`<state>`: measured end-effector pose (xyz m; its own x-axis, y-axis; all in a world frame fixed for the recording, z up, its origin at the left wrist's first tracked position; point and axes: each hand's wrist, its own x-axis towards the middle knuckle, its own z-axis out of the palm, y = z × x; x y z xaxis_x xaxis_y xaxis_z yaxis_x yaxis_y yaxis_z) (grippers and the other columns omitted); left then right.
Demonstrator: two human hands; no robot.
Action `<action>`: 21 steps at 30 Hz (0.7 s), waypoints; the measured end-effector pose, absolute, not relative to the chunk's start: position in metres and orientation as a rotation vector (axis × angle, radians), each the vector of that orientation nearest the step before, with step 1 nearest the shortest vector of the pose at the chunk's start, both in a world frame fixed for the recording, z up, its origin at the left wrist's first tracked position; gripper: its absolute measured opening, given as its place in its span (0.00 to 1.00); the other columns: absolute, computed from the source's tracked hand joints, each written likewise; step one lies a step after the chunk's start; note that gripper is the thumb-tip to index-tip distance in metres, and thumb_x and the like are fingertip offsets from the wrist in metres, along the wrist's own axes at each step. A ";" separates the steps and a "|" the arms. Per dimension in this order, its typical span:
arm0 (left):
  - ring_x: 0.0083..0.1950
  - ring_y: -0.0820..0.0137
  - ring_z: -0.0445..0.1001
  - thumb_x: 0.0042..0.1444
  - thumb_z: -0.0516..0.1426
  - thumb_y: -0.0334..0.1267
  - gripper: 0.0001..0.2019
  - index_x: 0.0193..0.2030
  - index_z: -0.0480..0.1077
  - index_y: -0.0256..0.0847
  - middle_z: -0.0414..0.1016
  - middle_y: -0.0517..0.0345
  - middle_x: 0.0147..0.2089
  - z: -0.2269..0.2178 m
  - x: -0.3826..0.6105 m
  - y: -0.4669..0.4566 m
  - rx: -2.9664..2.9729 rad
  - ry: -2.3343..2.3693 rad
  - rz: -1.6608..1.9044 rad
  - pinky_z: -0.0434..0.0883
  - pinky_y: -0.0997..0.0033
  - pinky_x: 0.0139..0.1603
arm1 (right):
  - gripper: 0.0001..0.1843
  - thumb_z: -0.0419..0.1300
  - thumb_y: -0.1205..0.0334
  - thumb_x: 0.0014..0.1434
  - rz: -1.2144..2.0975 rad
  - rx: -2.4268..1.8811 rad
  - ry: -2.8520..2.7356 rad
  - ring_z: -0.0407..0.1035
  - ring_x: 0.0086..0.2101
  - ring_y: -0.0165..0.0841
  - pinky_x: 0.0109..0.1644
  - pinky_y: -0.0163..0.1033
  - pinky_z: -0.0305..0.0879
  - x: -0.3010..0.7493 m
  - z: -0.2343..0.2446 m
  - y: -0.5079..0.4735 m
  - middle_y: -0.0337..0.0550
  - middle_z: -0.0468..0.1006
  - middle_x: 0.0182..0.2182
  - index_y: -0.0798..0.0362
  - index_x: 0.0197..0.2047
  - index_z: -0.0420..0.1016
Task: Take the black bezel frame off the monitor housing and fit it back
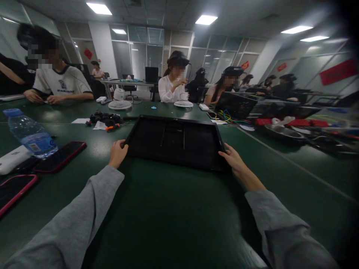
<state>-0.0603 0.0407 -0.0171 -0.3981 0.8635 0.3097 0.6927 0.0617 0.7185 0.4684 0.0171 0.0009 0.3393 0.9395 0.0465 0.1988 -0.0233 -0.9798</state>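
Note:
A wide black monitor casing (174,144), rectangular with a raised rim and a recessed middle, is in front of me over the green table. It tilts slightly, its right end nearer to me. My left hand (119,152) grips its left edge, with the fingers curled behind and the thumb at the rim. At the opposite edge my right hand (232,157) is closed on the casing near its lower right corner. The undersides of the fingers are hidden by the casing.
On the left of the table (174,220) stand a water bottle (30,134) and a red-edged phone (60,156). Beyond the casing lie dark small parts (103,118) and two white fans (120,105). A pan (284,132) and cables are at right. Co-workers (174,80) sit opposite.

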 end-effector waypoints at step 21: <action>0.67 0.50 0.63 0.60 0.54 0.41 0.22 0.59 0.72 0.40 0.69 0.41 0.60 -0.014 -0.059 0.037 1.527 2.306 1.159 0.60 0.47 0.67 | 0.36 0.58 0.58 0.51 0.283 -1.419 -1.028 0.76 0.47 0.45 0.53 0.55 0.74 0.484 -0.019 0.036 0.52 0.79 0.48 0.54 0.65 0.66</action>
